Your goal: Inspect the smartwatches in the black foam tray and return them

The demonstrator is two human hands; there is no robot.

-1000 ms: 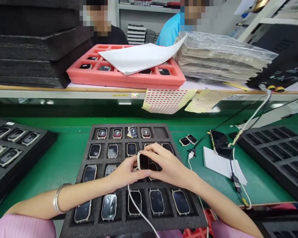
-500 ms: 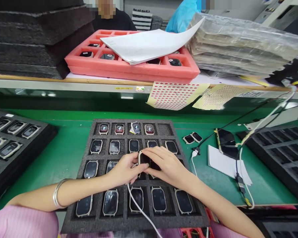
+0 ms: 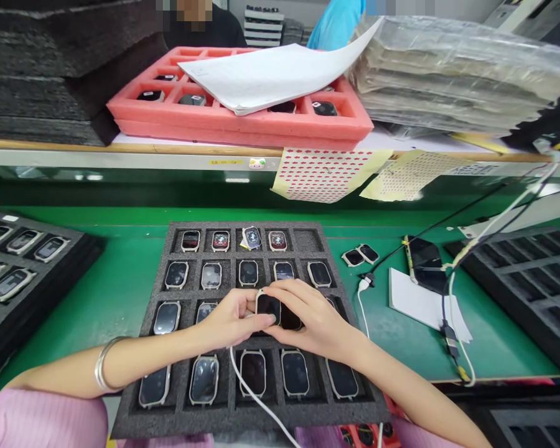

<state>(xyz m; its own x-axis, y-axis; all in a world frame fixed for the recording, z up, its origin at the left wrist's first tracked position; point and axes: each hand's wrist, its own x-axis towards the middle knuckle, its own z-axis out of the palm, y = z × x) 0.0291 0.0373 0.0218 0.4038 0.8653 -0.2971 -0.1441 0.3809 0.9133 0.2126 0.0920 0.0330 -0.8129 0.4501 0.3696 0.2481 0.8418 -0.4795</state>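
Note:
A black foam tray (image 3: 158, 410) in front of me holds several smartwatch bodies in its pockets. Over the tray's middle, my left hand (image 3: 231, 320) and my right hand (image 3: 315, 317) pinch one watch body (image 3: 267, 307) together, its dark screen facing me. A white cable (image 3: 256, 398) runs from that watch down toward me across the tray. Both hands have their fingers closed on the watch.
Another black tray of watches (image 3: 23, 274) lies at left, an empty black tray (image 3: 527, 280) at right. A phone (image 3: 422, 255), white paper (image 3: 420, 305), two loose watch bodies (image 3: 360, 255) and cables lie on the green mat. A pink foam tray (image 3: 242, 127) and two seated people are behind the shelf.
The watch body has turned from edge-on to screen-up between my fingers. The camera has tilted down slightly; my hands stay over the tray's middle.

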